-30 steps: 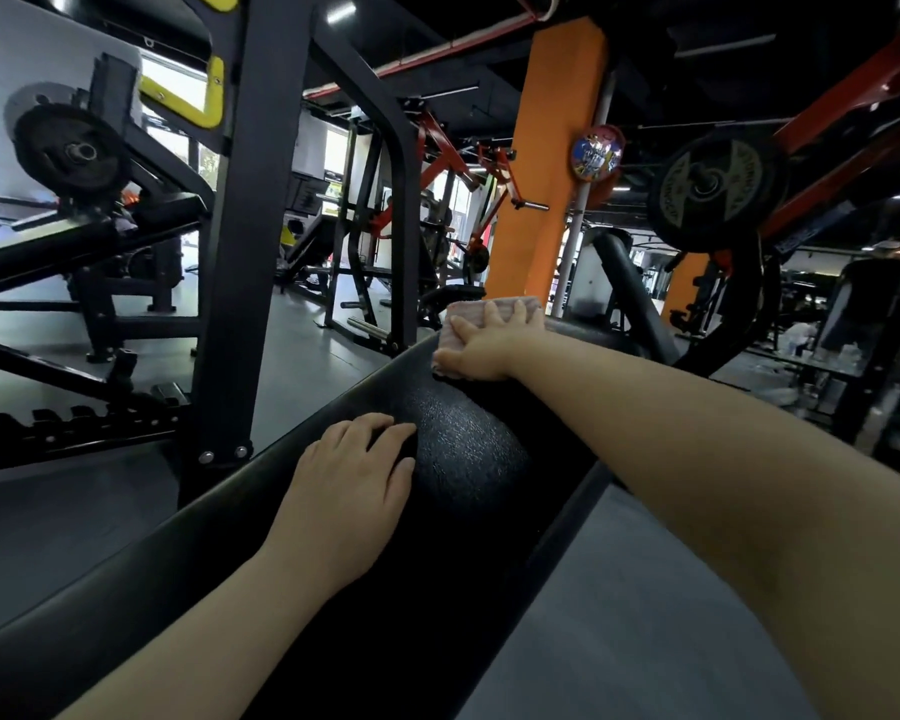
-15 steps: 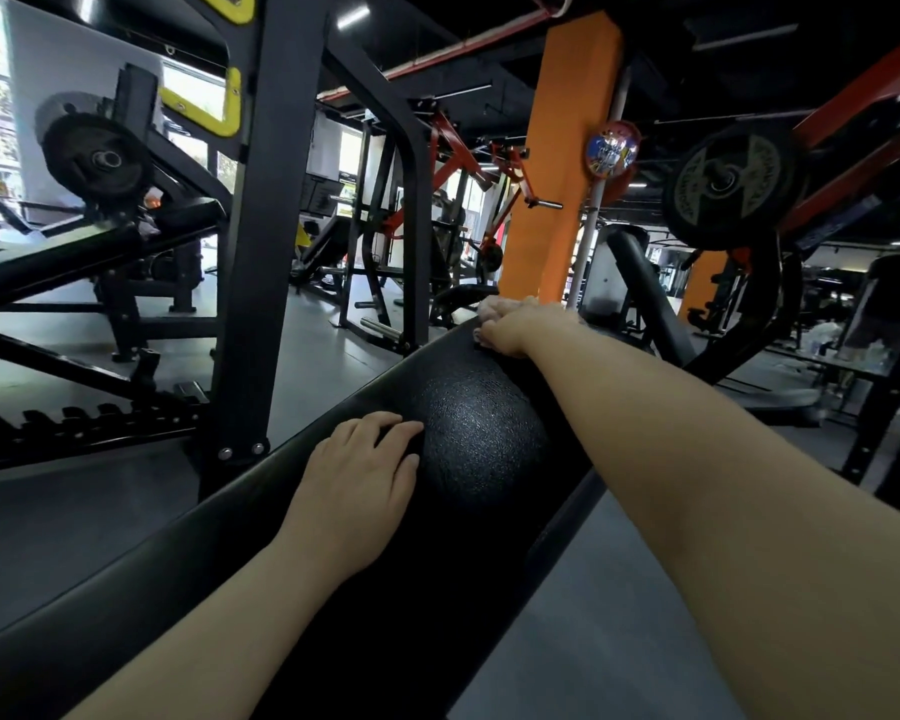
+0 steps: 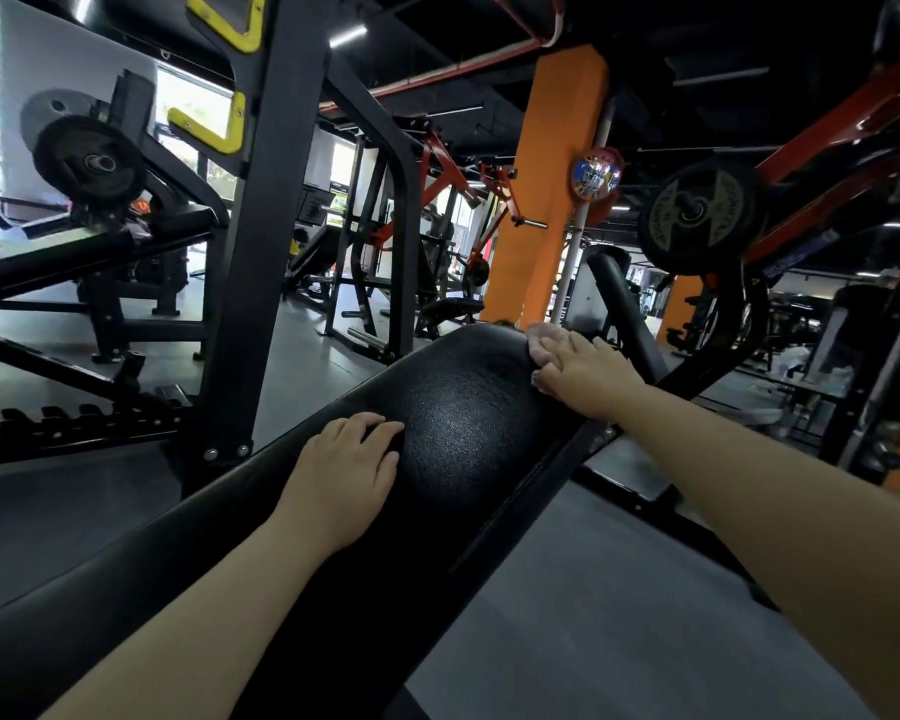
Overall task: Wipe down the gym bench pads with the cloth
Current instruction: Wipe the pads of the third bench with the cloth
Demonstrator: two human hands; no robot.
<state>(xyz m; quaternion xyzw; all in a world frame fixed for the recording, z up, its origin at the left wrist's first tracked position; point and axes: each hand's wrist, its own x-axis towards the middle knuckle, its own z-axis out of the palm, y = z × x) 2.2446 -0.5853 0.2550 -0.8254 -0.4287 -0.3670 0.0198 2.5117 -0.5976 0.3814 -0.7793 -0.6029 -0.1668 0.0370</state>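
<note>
A long black textured bench pad (image 3: 463,407) slopes up from the lower left toward the middle of the view. My left hand (image 3: 346,475) rests flat on the pad's left side, fingers relaxed. At the pad's far right edge, my right hand (image 3: 585,379) presses a pinkish cloth (image 3: 546,343) against the surface with fingers spread. Most of the cloth is hidden under that hand.
A black upright frame post (image 3: 250,252) with yellow hooks stands just left of the pad. An orange pillar (image 3: 546,189) rises behind it. A loaded weight plate (image 3: 697,215) hangs at the right. Grey floor (image 3: 619,615) lies to the right of the bench.
My right hand slid the cloth from the far end's left part to its top, then across to the right edge. The left hand stayed put on the pad.
</note>
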